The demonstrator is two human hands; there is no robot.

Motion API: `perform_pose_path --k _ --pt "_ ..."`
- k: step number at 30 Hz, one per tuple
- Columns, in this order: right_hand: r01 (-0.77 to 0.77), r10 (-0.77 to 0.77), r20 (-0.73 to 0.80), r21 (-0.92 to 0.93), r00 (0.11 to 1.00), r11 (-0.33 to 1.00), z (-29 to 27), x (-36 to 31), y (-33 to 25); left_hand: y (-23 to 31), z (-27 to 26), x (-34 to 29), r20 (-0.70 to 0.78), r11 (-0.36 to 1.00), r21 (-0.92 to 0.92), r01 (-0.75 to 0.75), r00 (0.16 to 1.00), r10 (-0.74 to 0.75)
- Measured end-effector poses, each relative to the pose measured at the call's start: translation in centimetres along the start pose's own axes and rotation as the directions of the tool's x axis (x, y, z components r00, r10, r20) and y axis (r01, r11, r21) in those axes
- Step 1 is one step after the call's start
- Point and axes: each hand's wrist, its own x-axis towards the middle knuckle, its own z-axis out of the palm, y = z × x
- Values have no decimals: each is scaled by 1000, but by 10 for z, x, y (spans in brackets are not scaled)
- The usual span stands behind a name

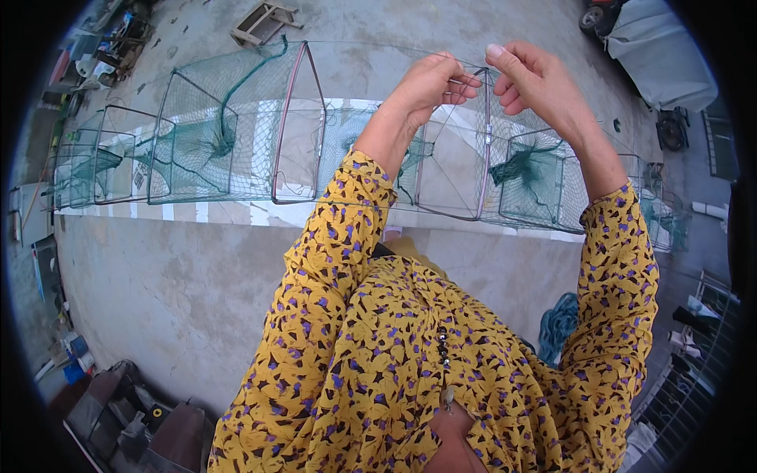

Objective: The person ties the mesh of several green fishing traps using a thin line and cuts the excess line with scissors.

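Note:
A long green mesh fish trap stretches from left to right in front of me, held apart by rectangular metal frames. Dark green netting funnels hang inside its sections. My left hand is at the top corner of one frame, its thumb and fingers pinched together. Just right of that corner, my right hand has its thumb raised against the curled index finger. A thin line seems to run along the trap's top edge by both hands; what each pinch holds is too small to make out.
Beneath the trap lies a pale strip with white bands on the concrete floor. A wooden stool lies beyond. Blue-green rope is heaped by my right arm. A covered vehicle stands far right, a dark seat-like vehicle near left.

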Motion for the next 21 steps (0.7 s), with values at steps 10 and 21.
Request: perform_pose_path --k 10,21 --pt "87 -63 61 -637 996 766 -4 9 10 0 10 3 23 994 91 -54 998 52" --pt "201 -247 23 -655 969 728 8 26 19 0 11 2 23 999 34 -8 1000 7"
